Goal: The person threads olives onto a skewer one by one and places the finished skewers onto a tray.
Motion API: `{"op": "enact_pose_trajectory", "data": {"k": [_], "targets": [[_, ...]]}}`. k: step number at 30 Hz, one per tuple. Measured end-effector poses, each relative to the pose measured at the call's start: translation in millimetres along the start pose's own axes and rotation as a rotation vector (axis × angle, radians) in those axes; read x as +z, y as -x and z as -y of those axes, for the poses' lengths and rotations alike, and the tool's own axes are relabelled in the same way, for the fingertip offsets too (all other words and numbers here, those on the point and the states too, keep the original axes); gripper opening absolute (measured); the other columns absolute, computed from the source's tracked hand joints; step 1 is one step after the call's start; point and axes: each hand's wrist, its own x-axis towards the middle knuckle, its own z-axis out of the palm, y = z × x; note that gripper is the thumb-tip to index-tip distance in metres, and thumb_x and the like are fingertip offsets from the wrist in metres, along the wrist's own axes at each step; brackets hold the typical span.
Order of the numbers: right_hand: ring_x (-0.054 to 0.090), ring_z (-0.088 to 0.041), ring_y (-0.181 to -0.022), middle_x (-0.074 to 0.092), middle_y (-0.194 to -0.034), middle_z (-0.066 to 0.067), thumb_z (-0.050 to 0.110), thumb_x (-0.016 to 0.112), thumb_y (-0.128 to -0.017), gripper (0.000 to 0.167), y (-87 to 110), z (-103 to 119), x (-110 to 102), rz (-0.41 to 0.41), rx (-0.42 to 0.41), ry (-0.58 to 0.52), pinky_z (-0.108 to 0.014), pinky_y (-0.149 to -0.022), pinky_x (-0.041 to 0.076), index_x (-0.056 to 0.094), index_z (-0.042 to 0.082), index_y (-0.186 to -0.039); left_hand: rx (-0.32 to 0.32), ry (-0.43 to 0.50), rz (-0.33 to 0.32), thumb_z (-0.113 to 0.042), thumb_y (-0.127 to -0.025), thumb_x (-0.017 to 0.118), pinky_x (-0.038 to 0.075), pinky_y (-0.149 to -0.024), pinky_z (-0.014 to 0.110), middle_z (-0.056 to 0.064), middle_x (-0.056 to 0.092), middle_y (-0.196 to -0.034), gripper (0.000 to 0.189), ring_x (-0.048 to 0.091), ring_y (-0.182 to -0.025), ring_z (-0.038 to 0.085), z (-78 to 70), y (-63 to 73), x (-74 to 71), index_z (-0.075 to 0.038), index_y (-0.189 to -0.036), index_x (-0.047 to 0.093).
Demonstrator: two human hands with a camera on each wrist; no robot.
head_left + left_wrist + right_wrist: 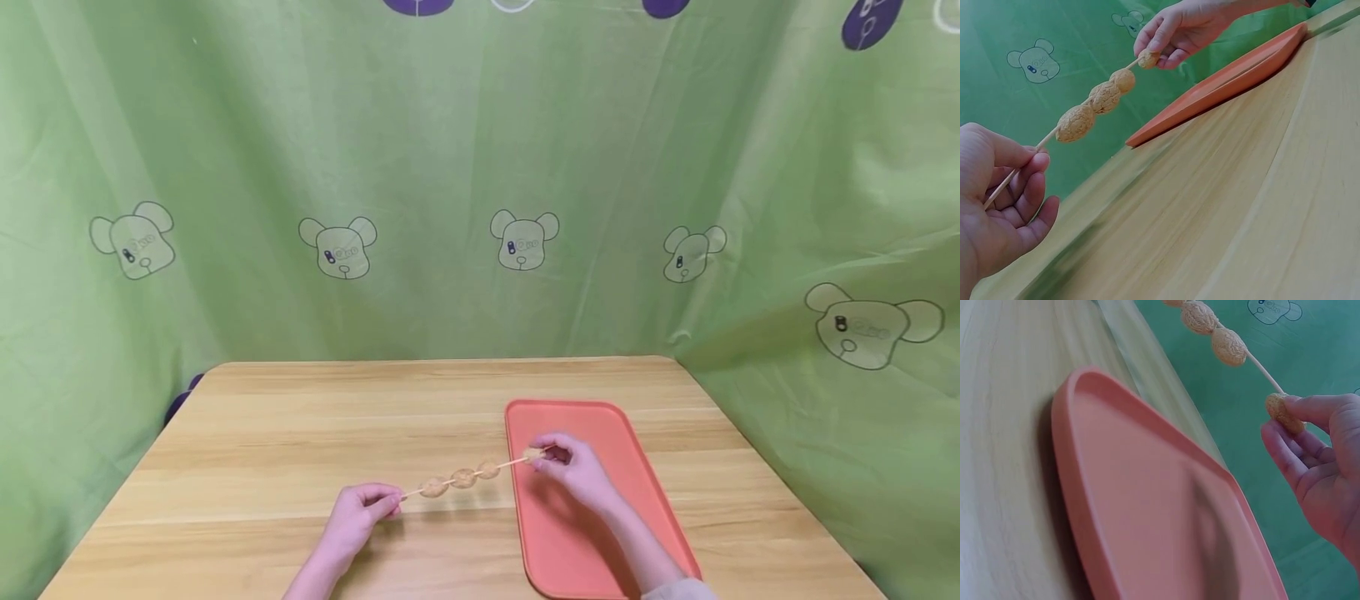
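Observation:
A thin wooden skewer (513,462) slants above the table, strung with three tan, wrinkled food balls (1105,98) along its middle. My left hand (356,518) pinches the skewer's near end between thumb and forefinger; its other fingers are loosely bent in the left wrist view. At the far end my right hand (576,473) holds a fourth, smaller tan food ball (1284,413) between thumb and fingers, with the skewer's tip at that ball. A length of bare stick separates this ball from the other three. In the head view the right hand is over the pink tray (551,533).
The rimmed tray lies lengthwise on the right part of a light wooden table (300,433). Green curtains (435,300) printed with bear heads hang behind and at both sides of the table.

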Motion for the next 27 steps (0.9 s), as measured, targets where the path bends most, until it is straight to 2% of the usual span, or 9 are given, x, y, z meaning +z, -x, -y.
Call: {"op": "enact_pose_trajectory", "data": {"k": [7,17,23,27], "targets": [[0.059,-0.009,-0.076,0.06,-0.094,-0.023,-0.007,0.067,-0.078,0.031,-1.8,5,4,-0.035,0.002,-0.055,-0.027,-0.069,0.054,0.054,-0.016,-0.105,0.004,0.003,-0.01,-0.002,-0.082,0.062,0.05,-0.074,0.025,0.02,0.064,-0.081,0.019,0.061,-0.074,0.02,-2.5,0.2,2.0,0.013,-0.093,0.063],[0.057,-0.008,-0.072,0.062,-0.087,-0.02,-0.008,0.069,-0.075,0.024,-1.4,6,9,-0.041,-0.024,-0.031,-0.021,-0.064,0.051,0.059,-0.012,-0.096,0.007,0.0,-0.018,-0.002,-0.082,0.062,0.049,-0.073,0.025,0.017,0.064,-0.078,0.018,0.06,-0.073,0.019,-0.8,0.8,4.8,0.013,-0.091,0.063],[0.056,-0.009,-0.072,0.062,-0.087,-0.022,-0.008,0.069,-0.075,0.023,-1.8,6,12,-0.042,-0.058,-0.04,-0.021,-0.063,0.05,0.059,-0.012,-0.094,0.008,0.008,-0.002,-0.003,-0.082,0.062,0.05,-0.074,0.026,0.02,0.064,-0.08,0.019,0.061,-0.074,0.022,-1.2,0.3,6.5,0.013,-0.092,0.063],[0.057,-0.009,-0.072,0.062,-0.088,-0.022,-0.008,0.069,-0.075,0.023,-1.1,6,14,-0.037,-0.043,-0.047,-0.021,-0.064,0.05,0.058,-0.012,-0.094,0.006,0.011,0.006,-0.003,-0.083,0.062,0.05,-0.074,0.026,0.02,0.063,-0.08,0.018,0.061,-0.075,0.022,-0.4,0.0,7.9,0.013,-0.092,0.063]]}}
